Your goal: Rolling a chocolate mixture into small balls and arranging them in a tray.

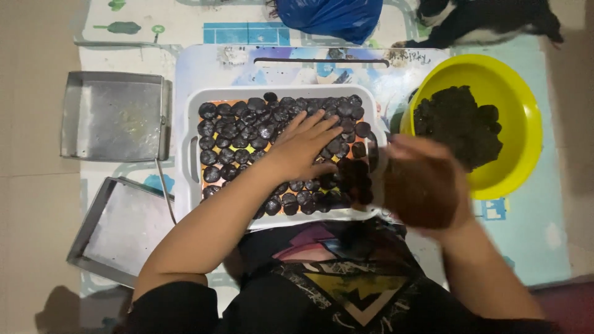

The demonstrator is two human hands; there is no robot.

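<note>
A white plastic tray (193,102) in front of me is filled with several dark round flattened balls (238,133). My left hand (301,147) lies flat on top of them at the tray's middle right, fingers spread. My right hand (427,182) is blurred, hovering just right of the tray, between it and a yellow bowl (523,111). Whether it holds anything cannot be told. The bowl holds a mound of dark dough (461,124).
Two empty metal trays (114,114) (120,229) lie on the left. A blue plastic bag (331,17) sits at the top. A black and white animal (482,21) lies at the top right. A printed mat (538,229) covers the floor.
</note>
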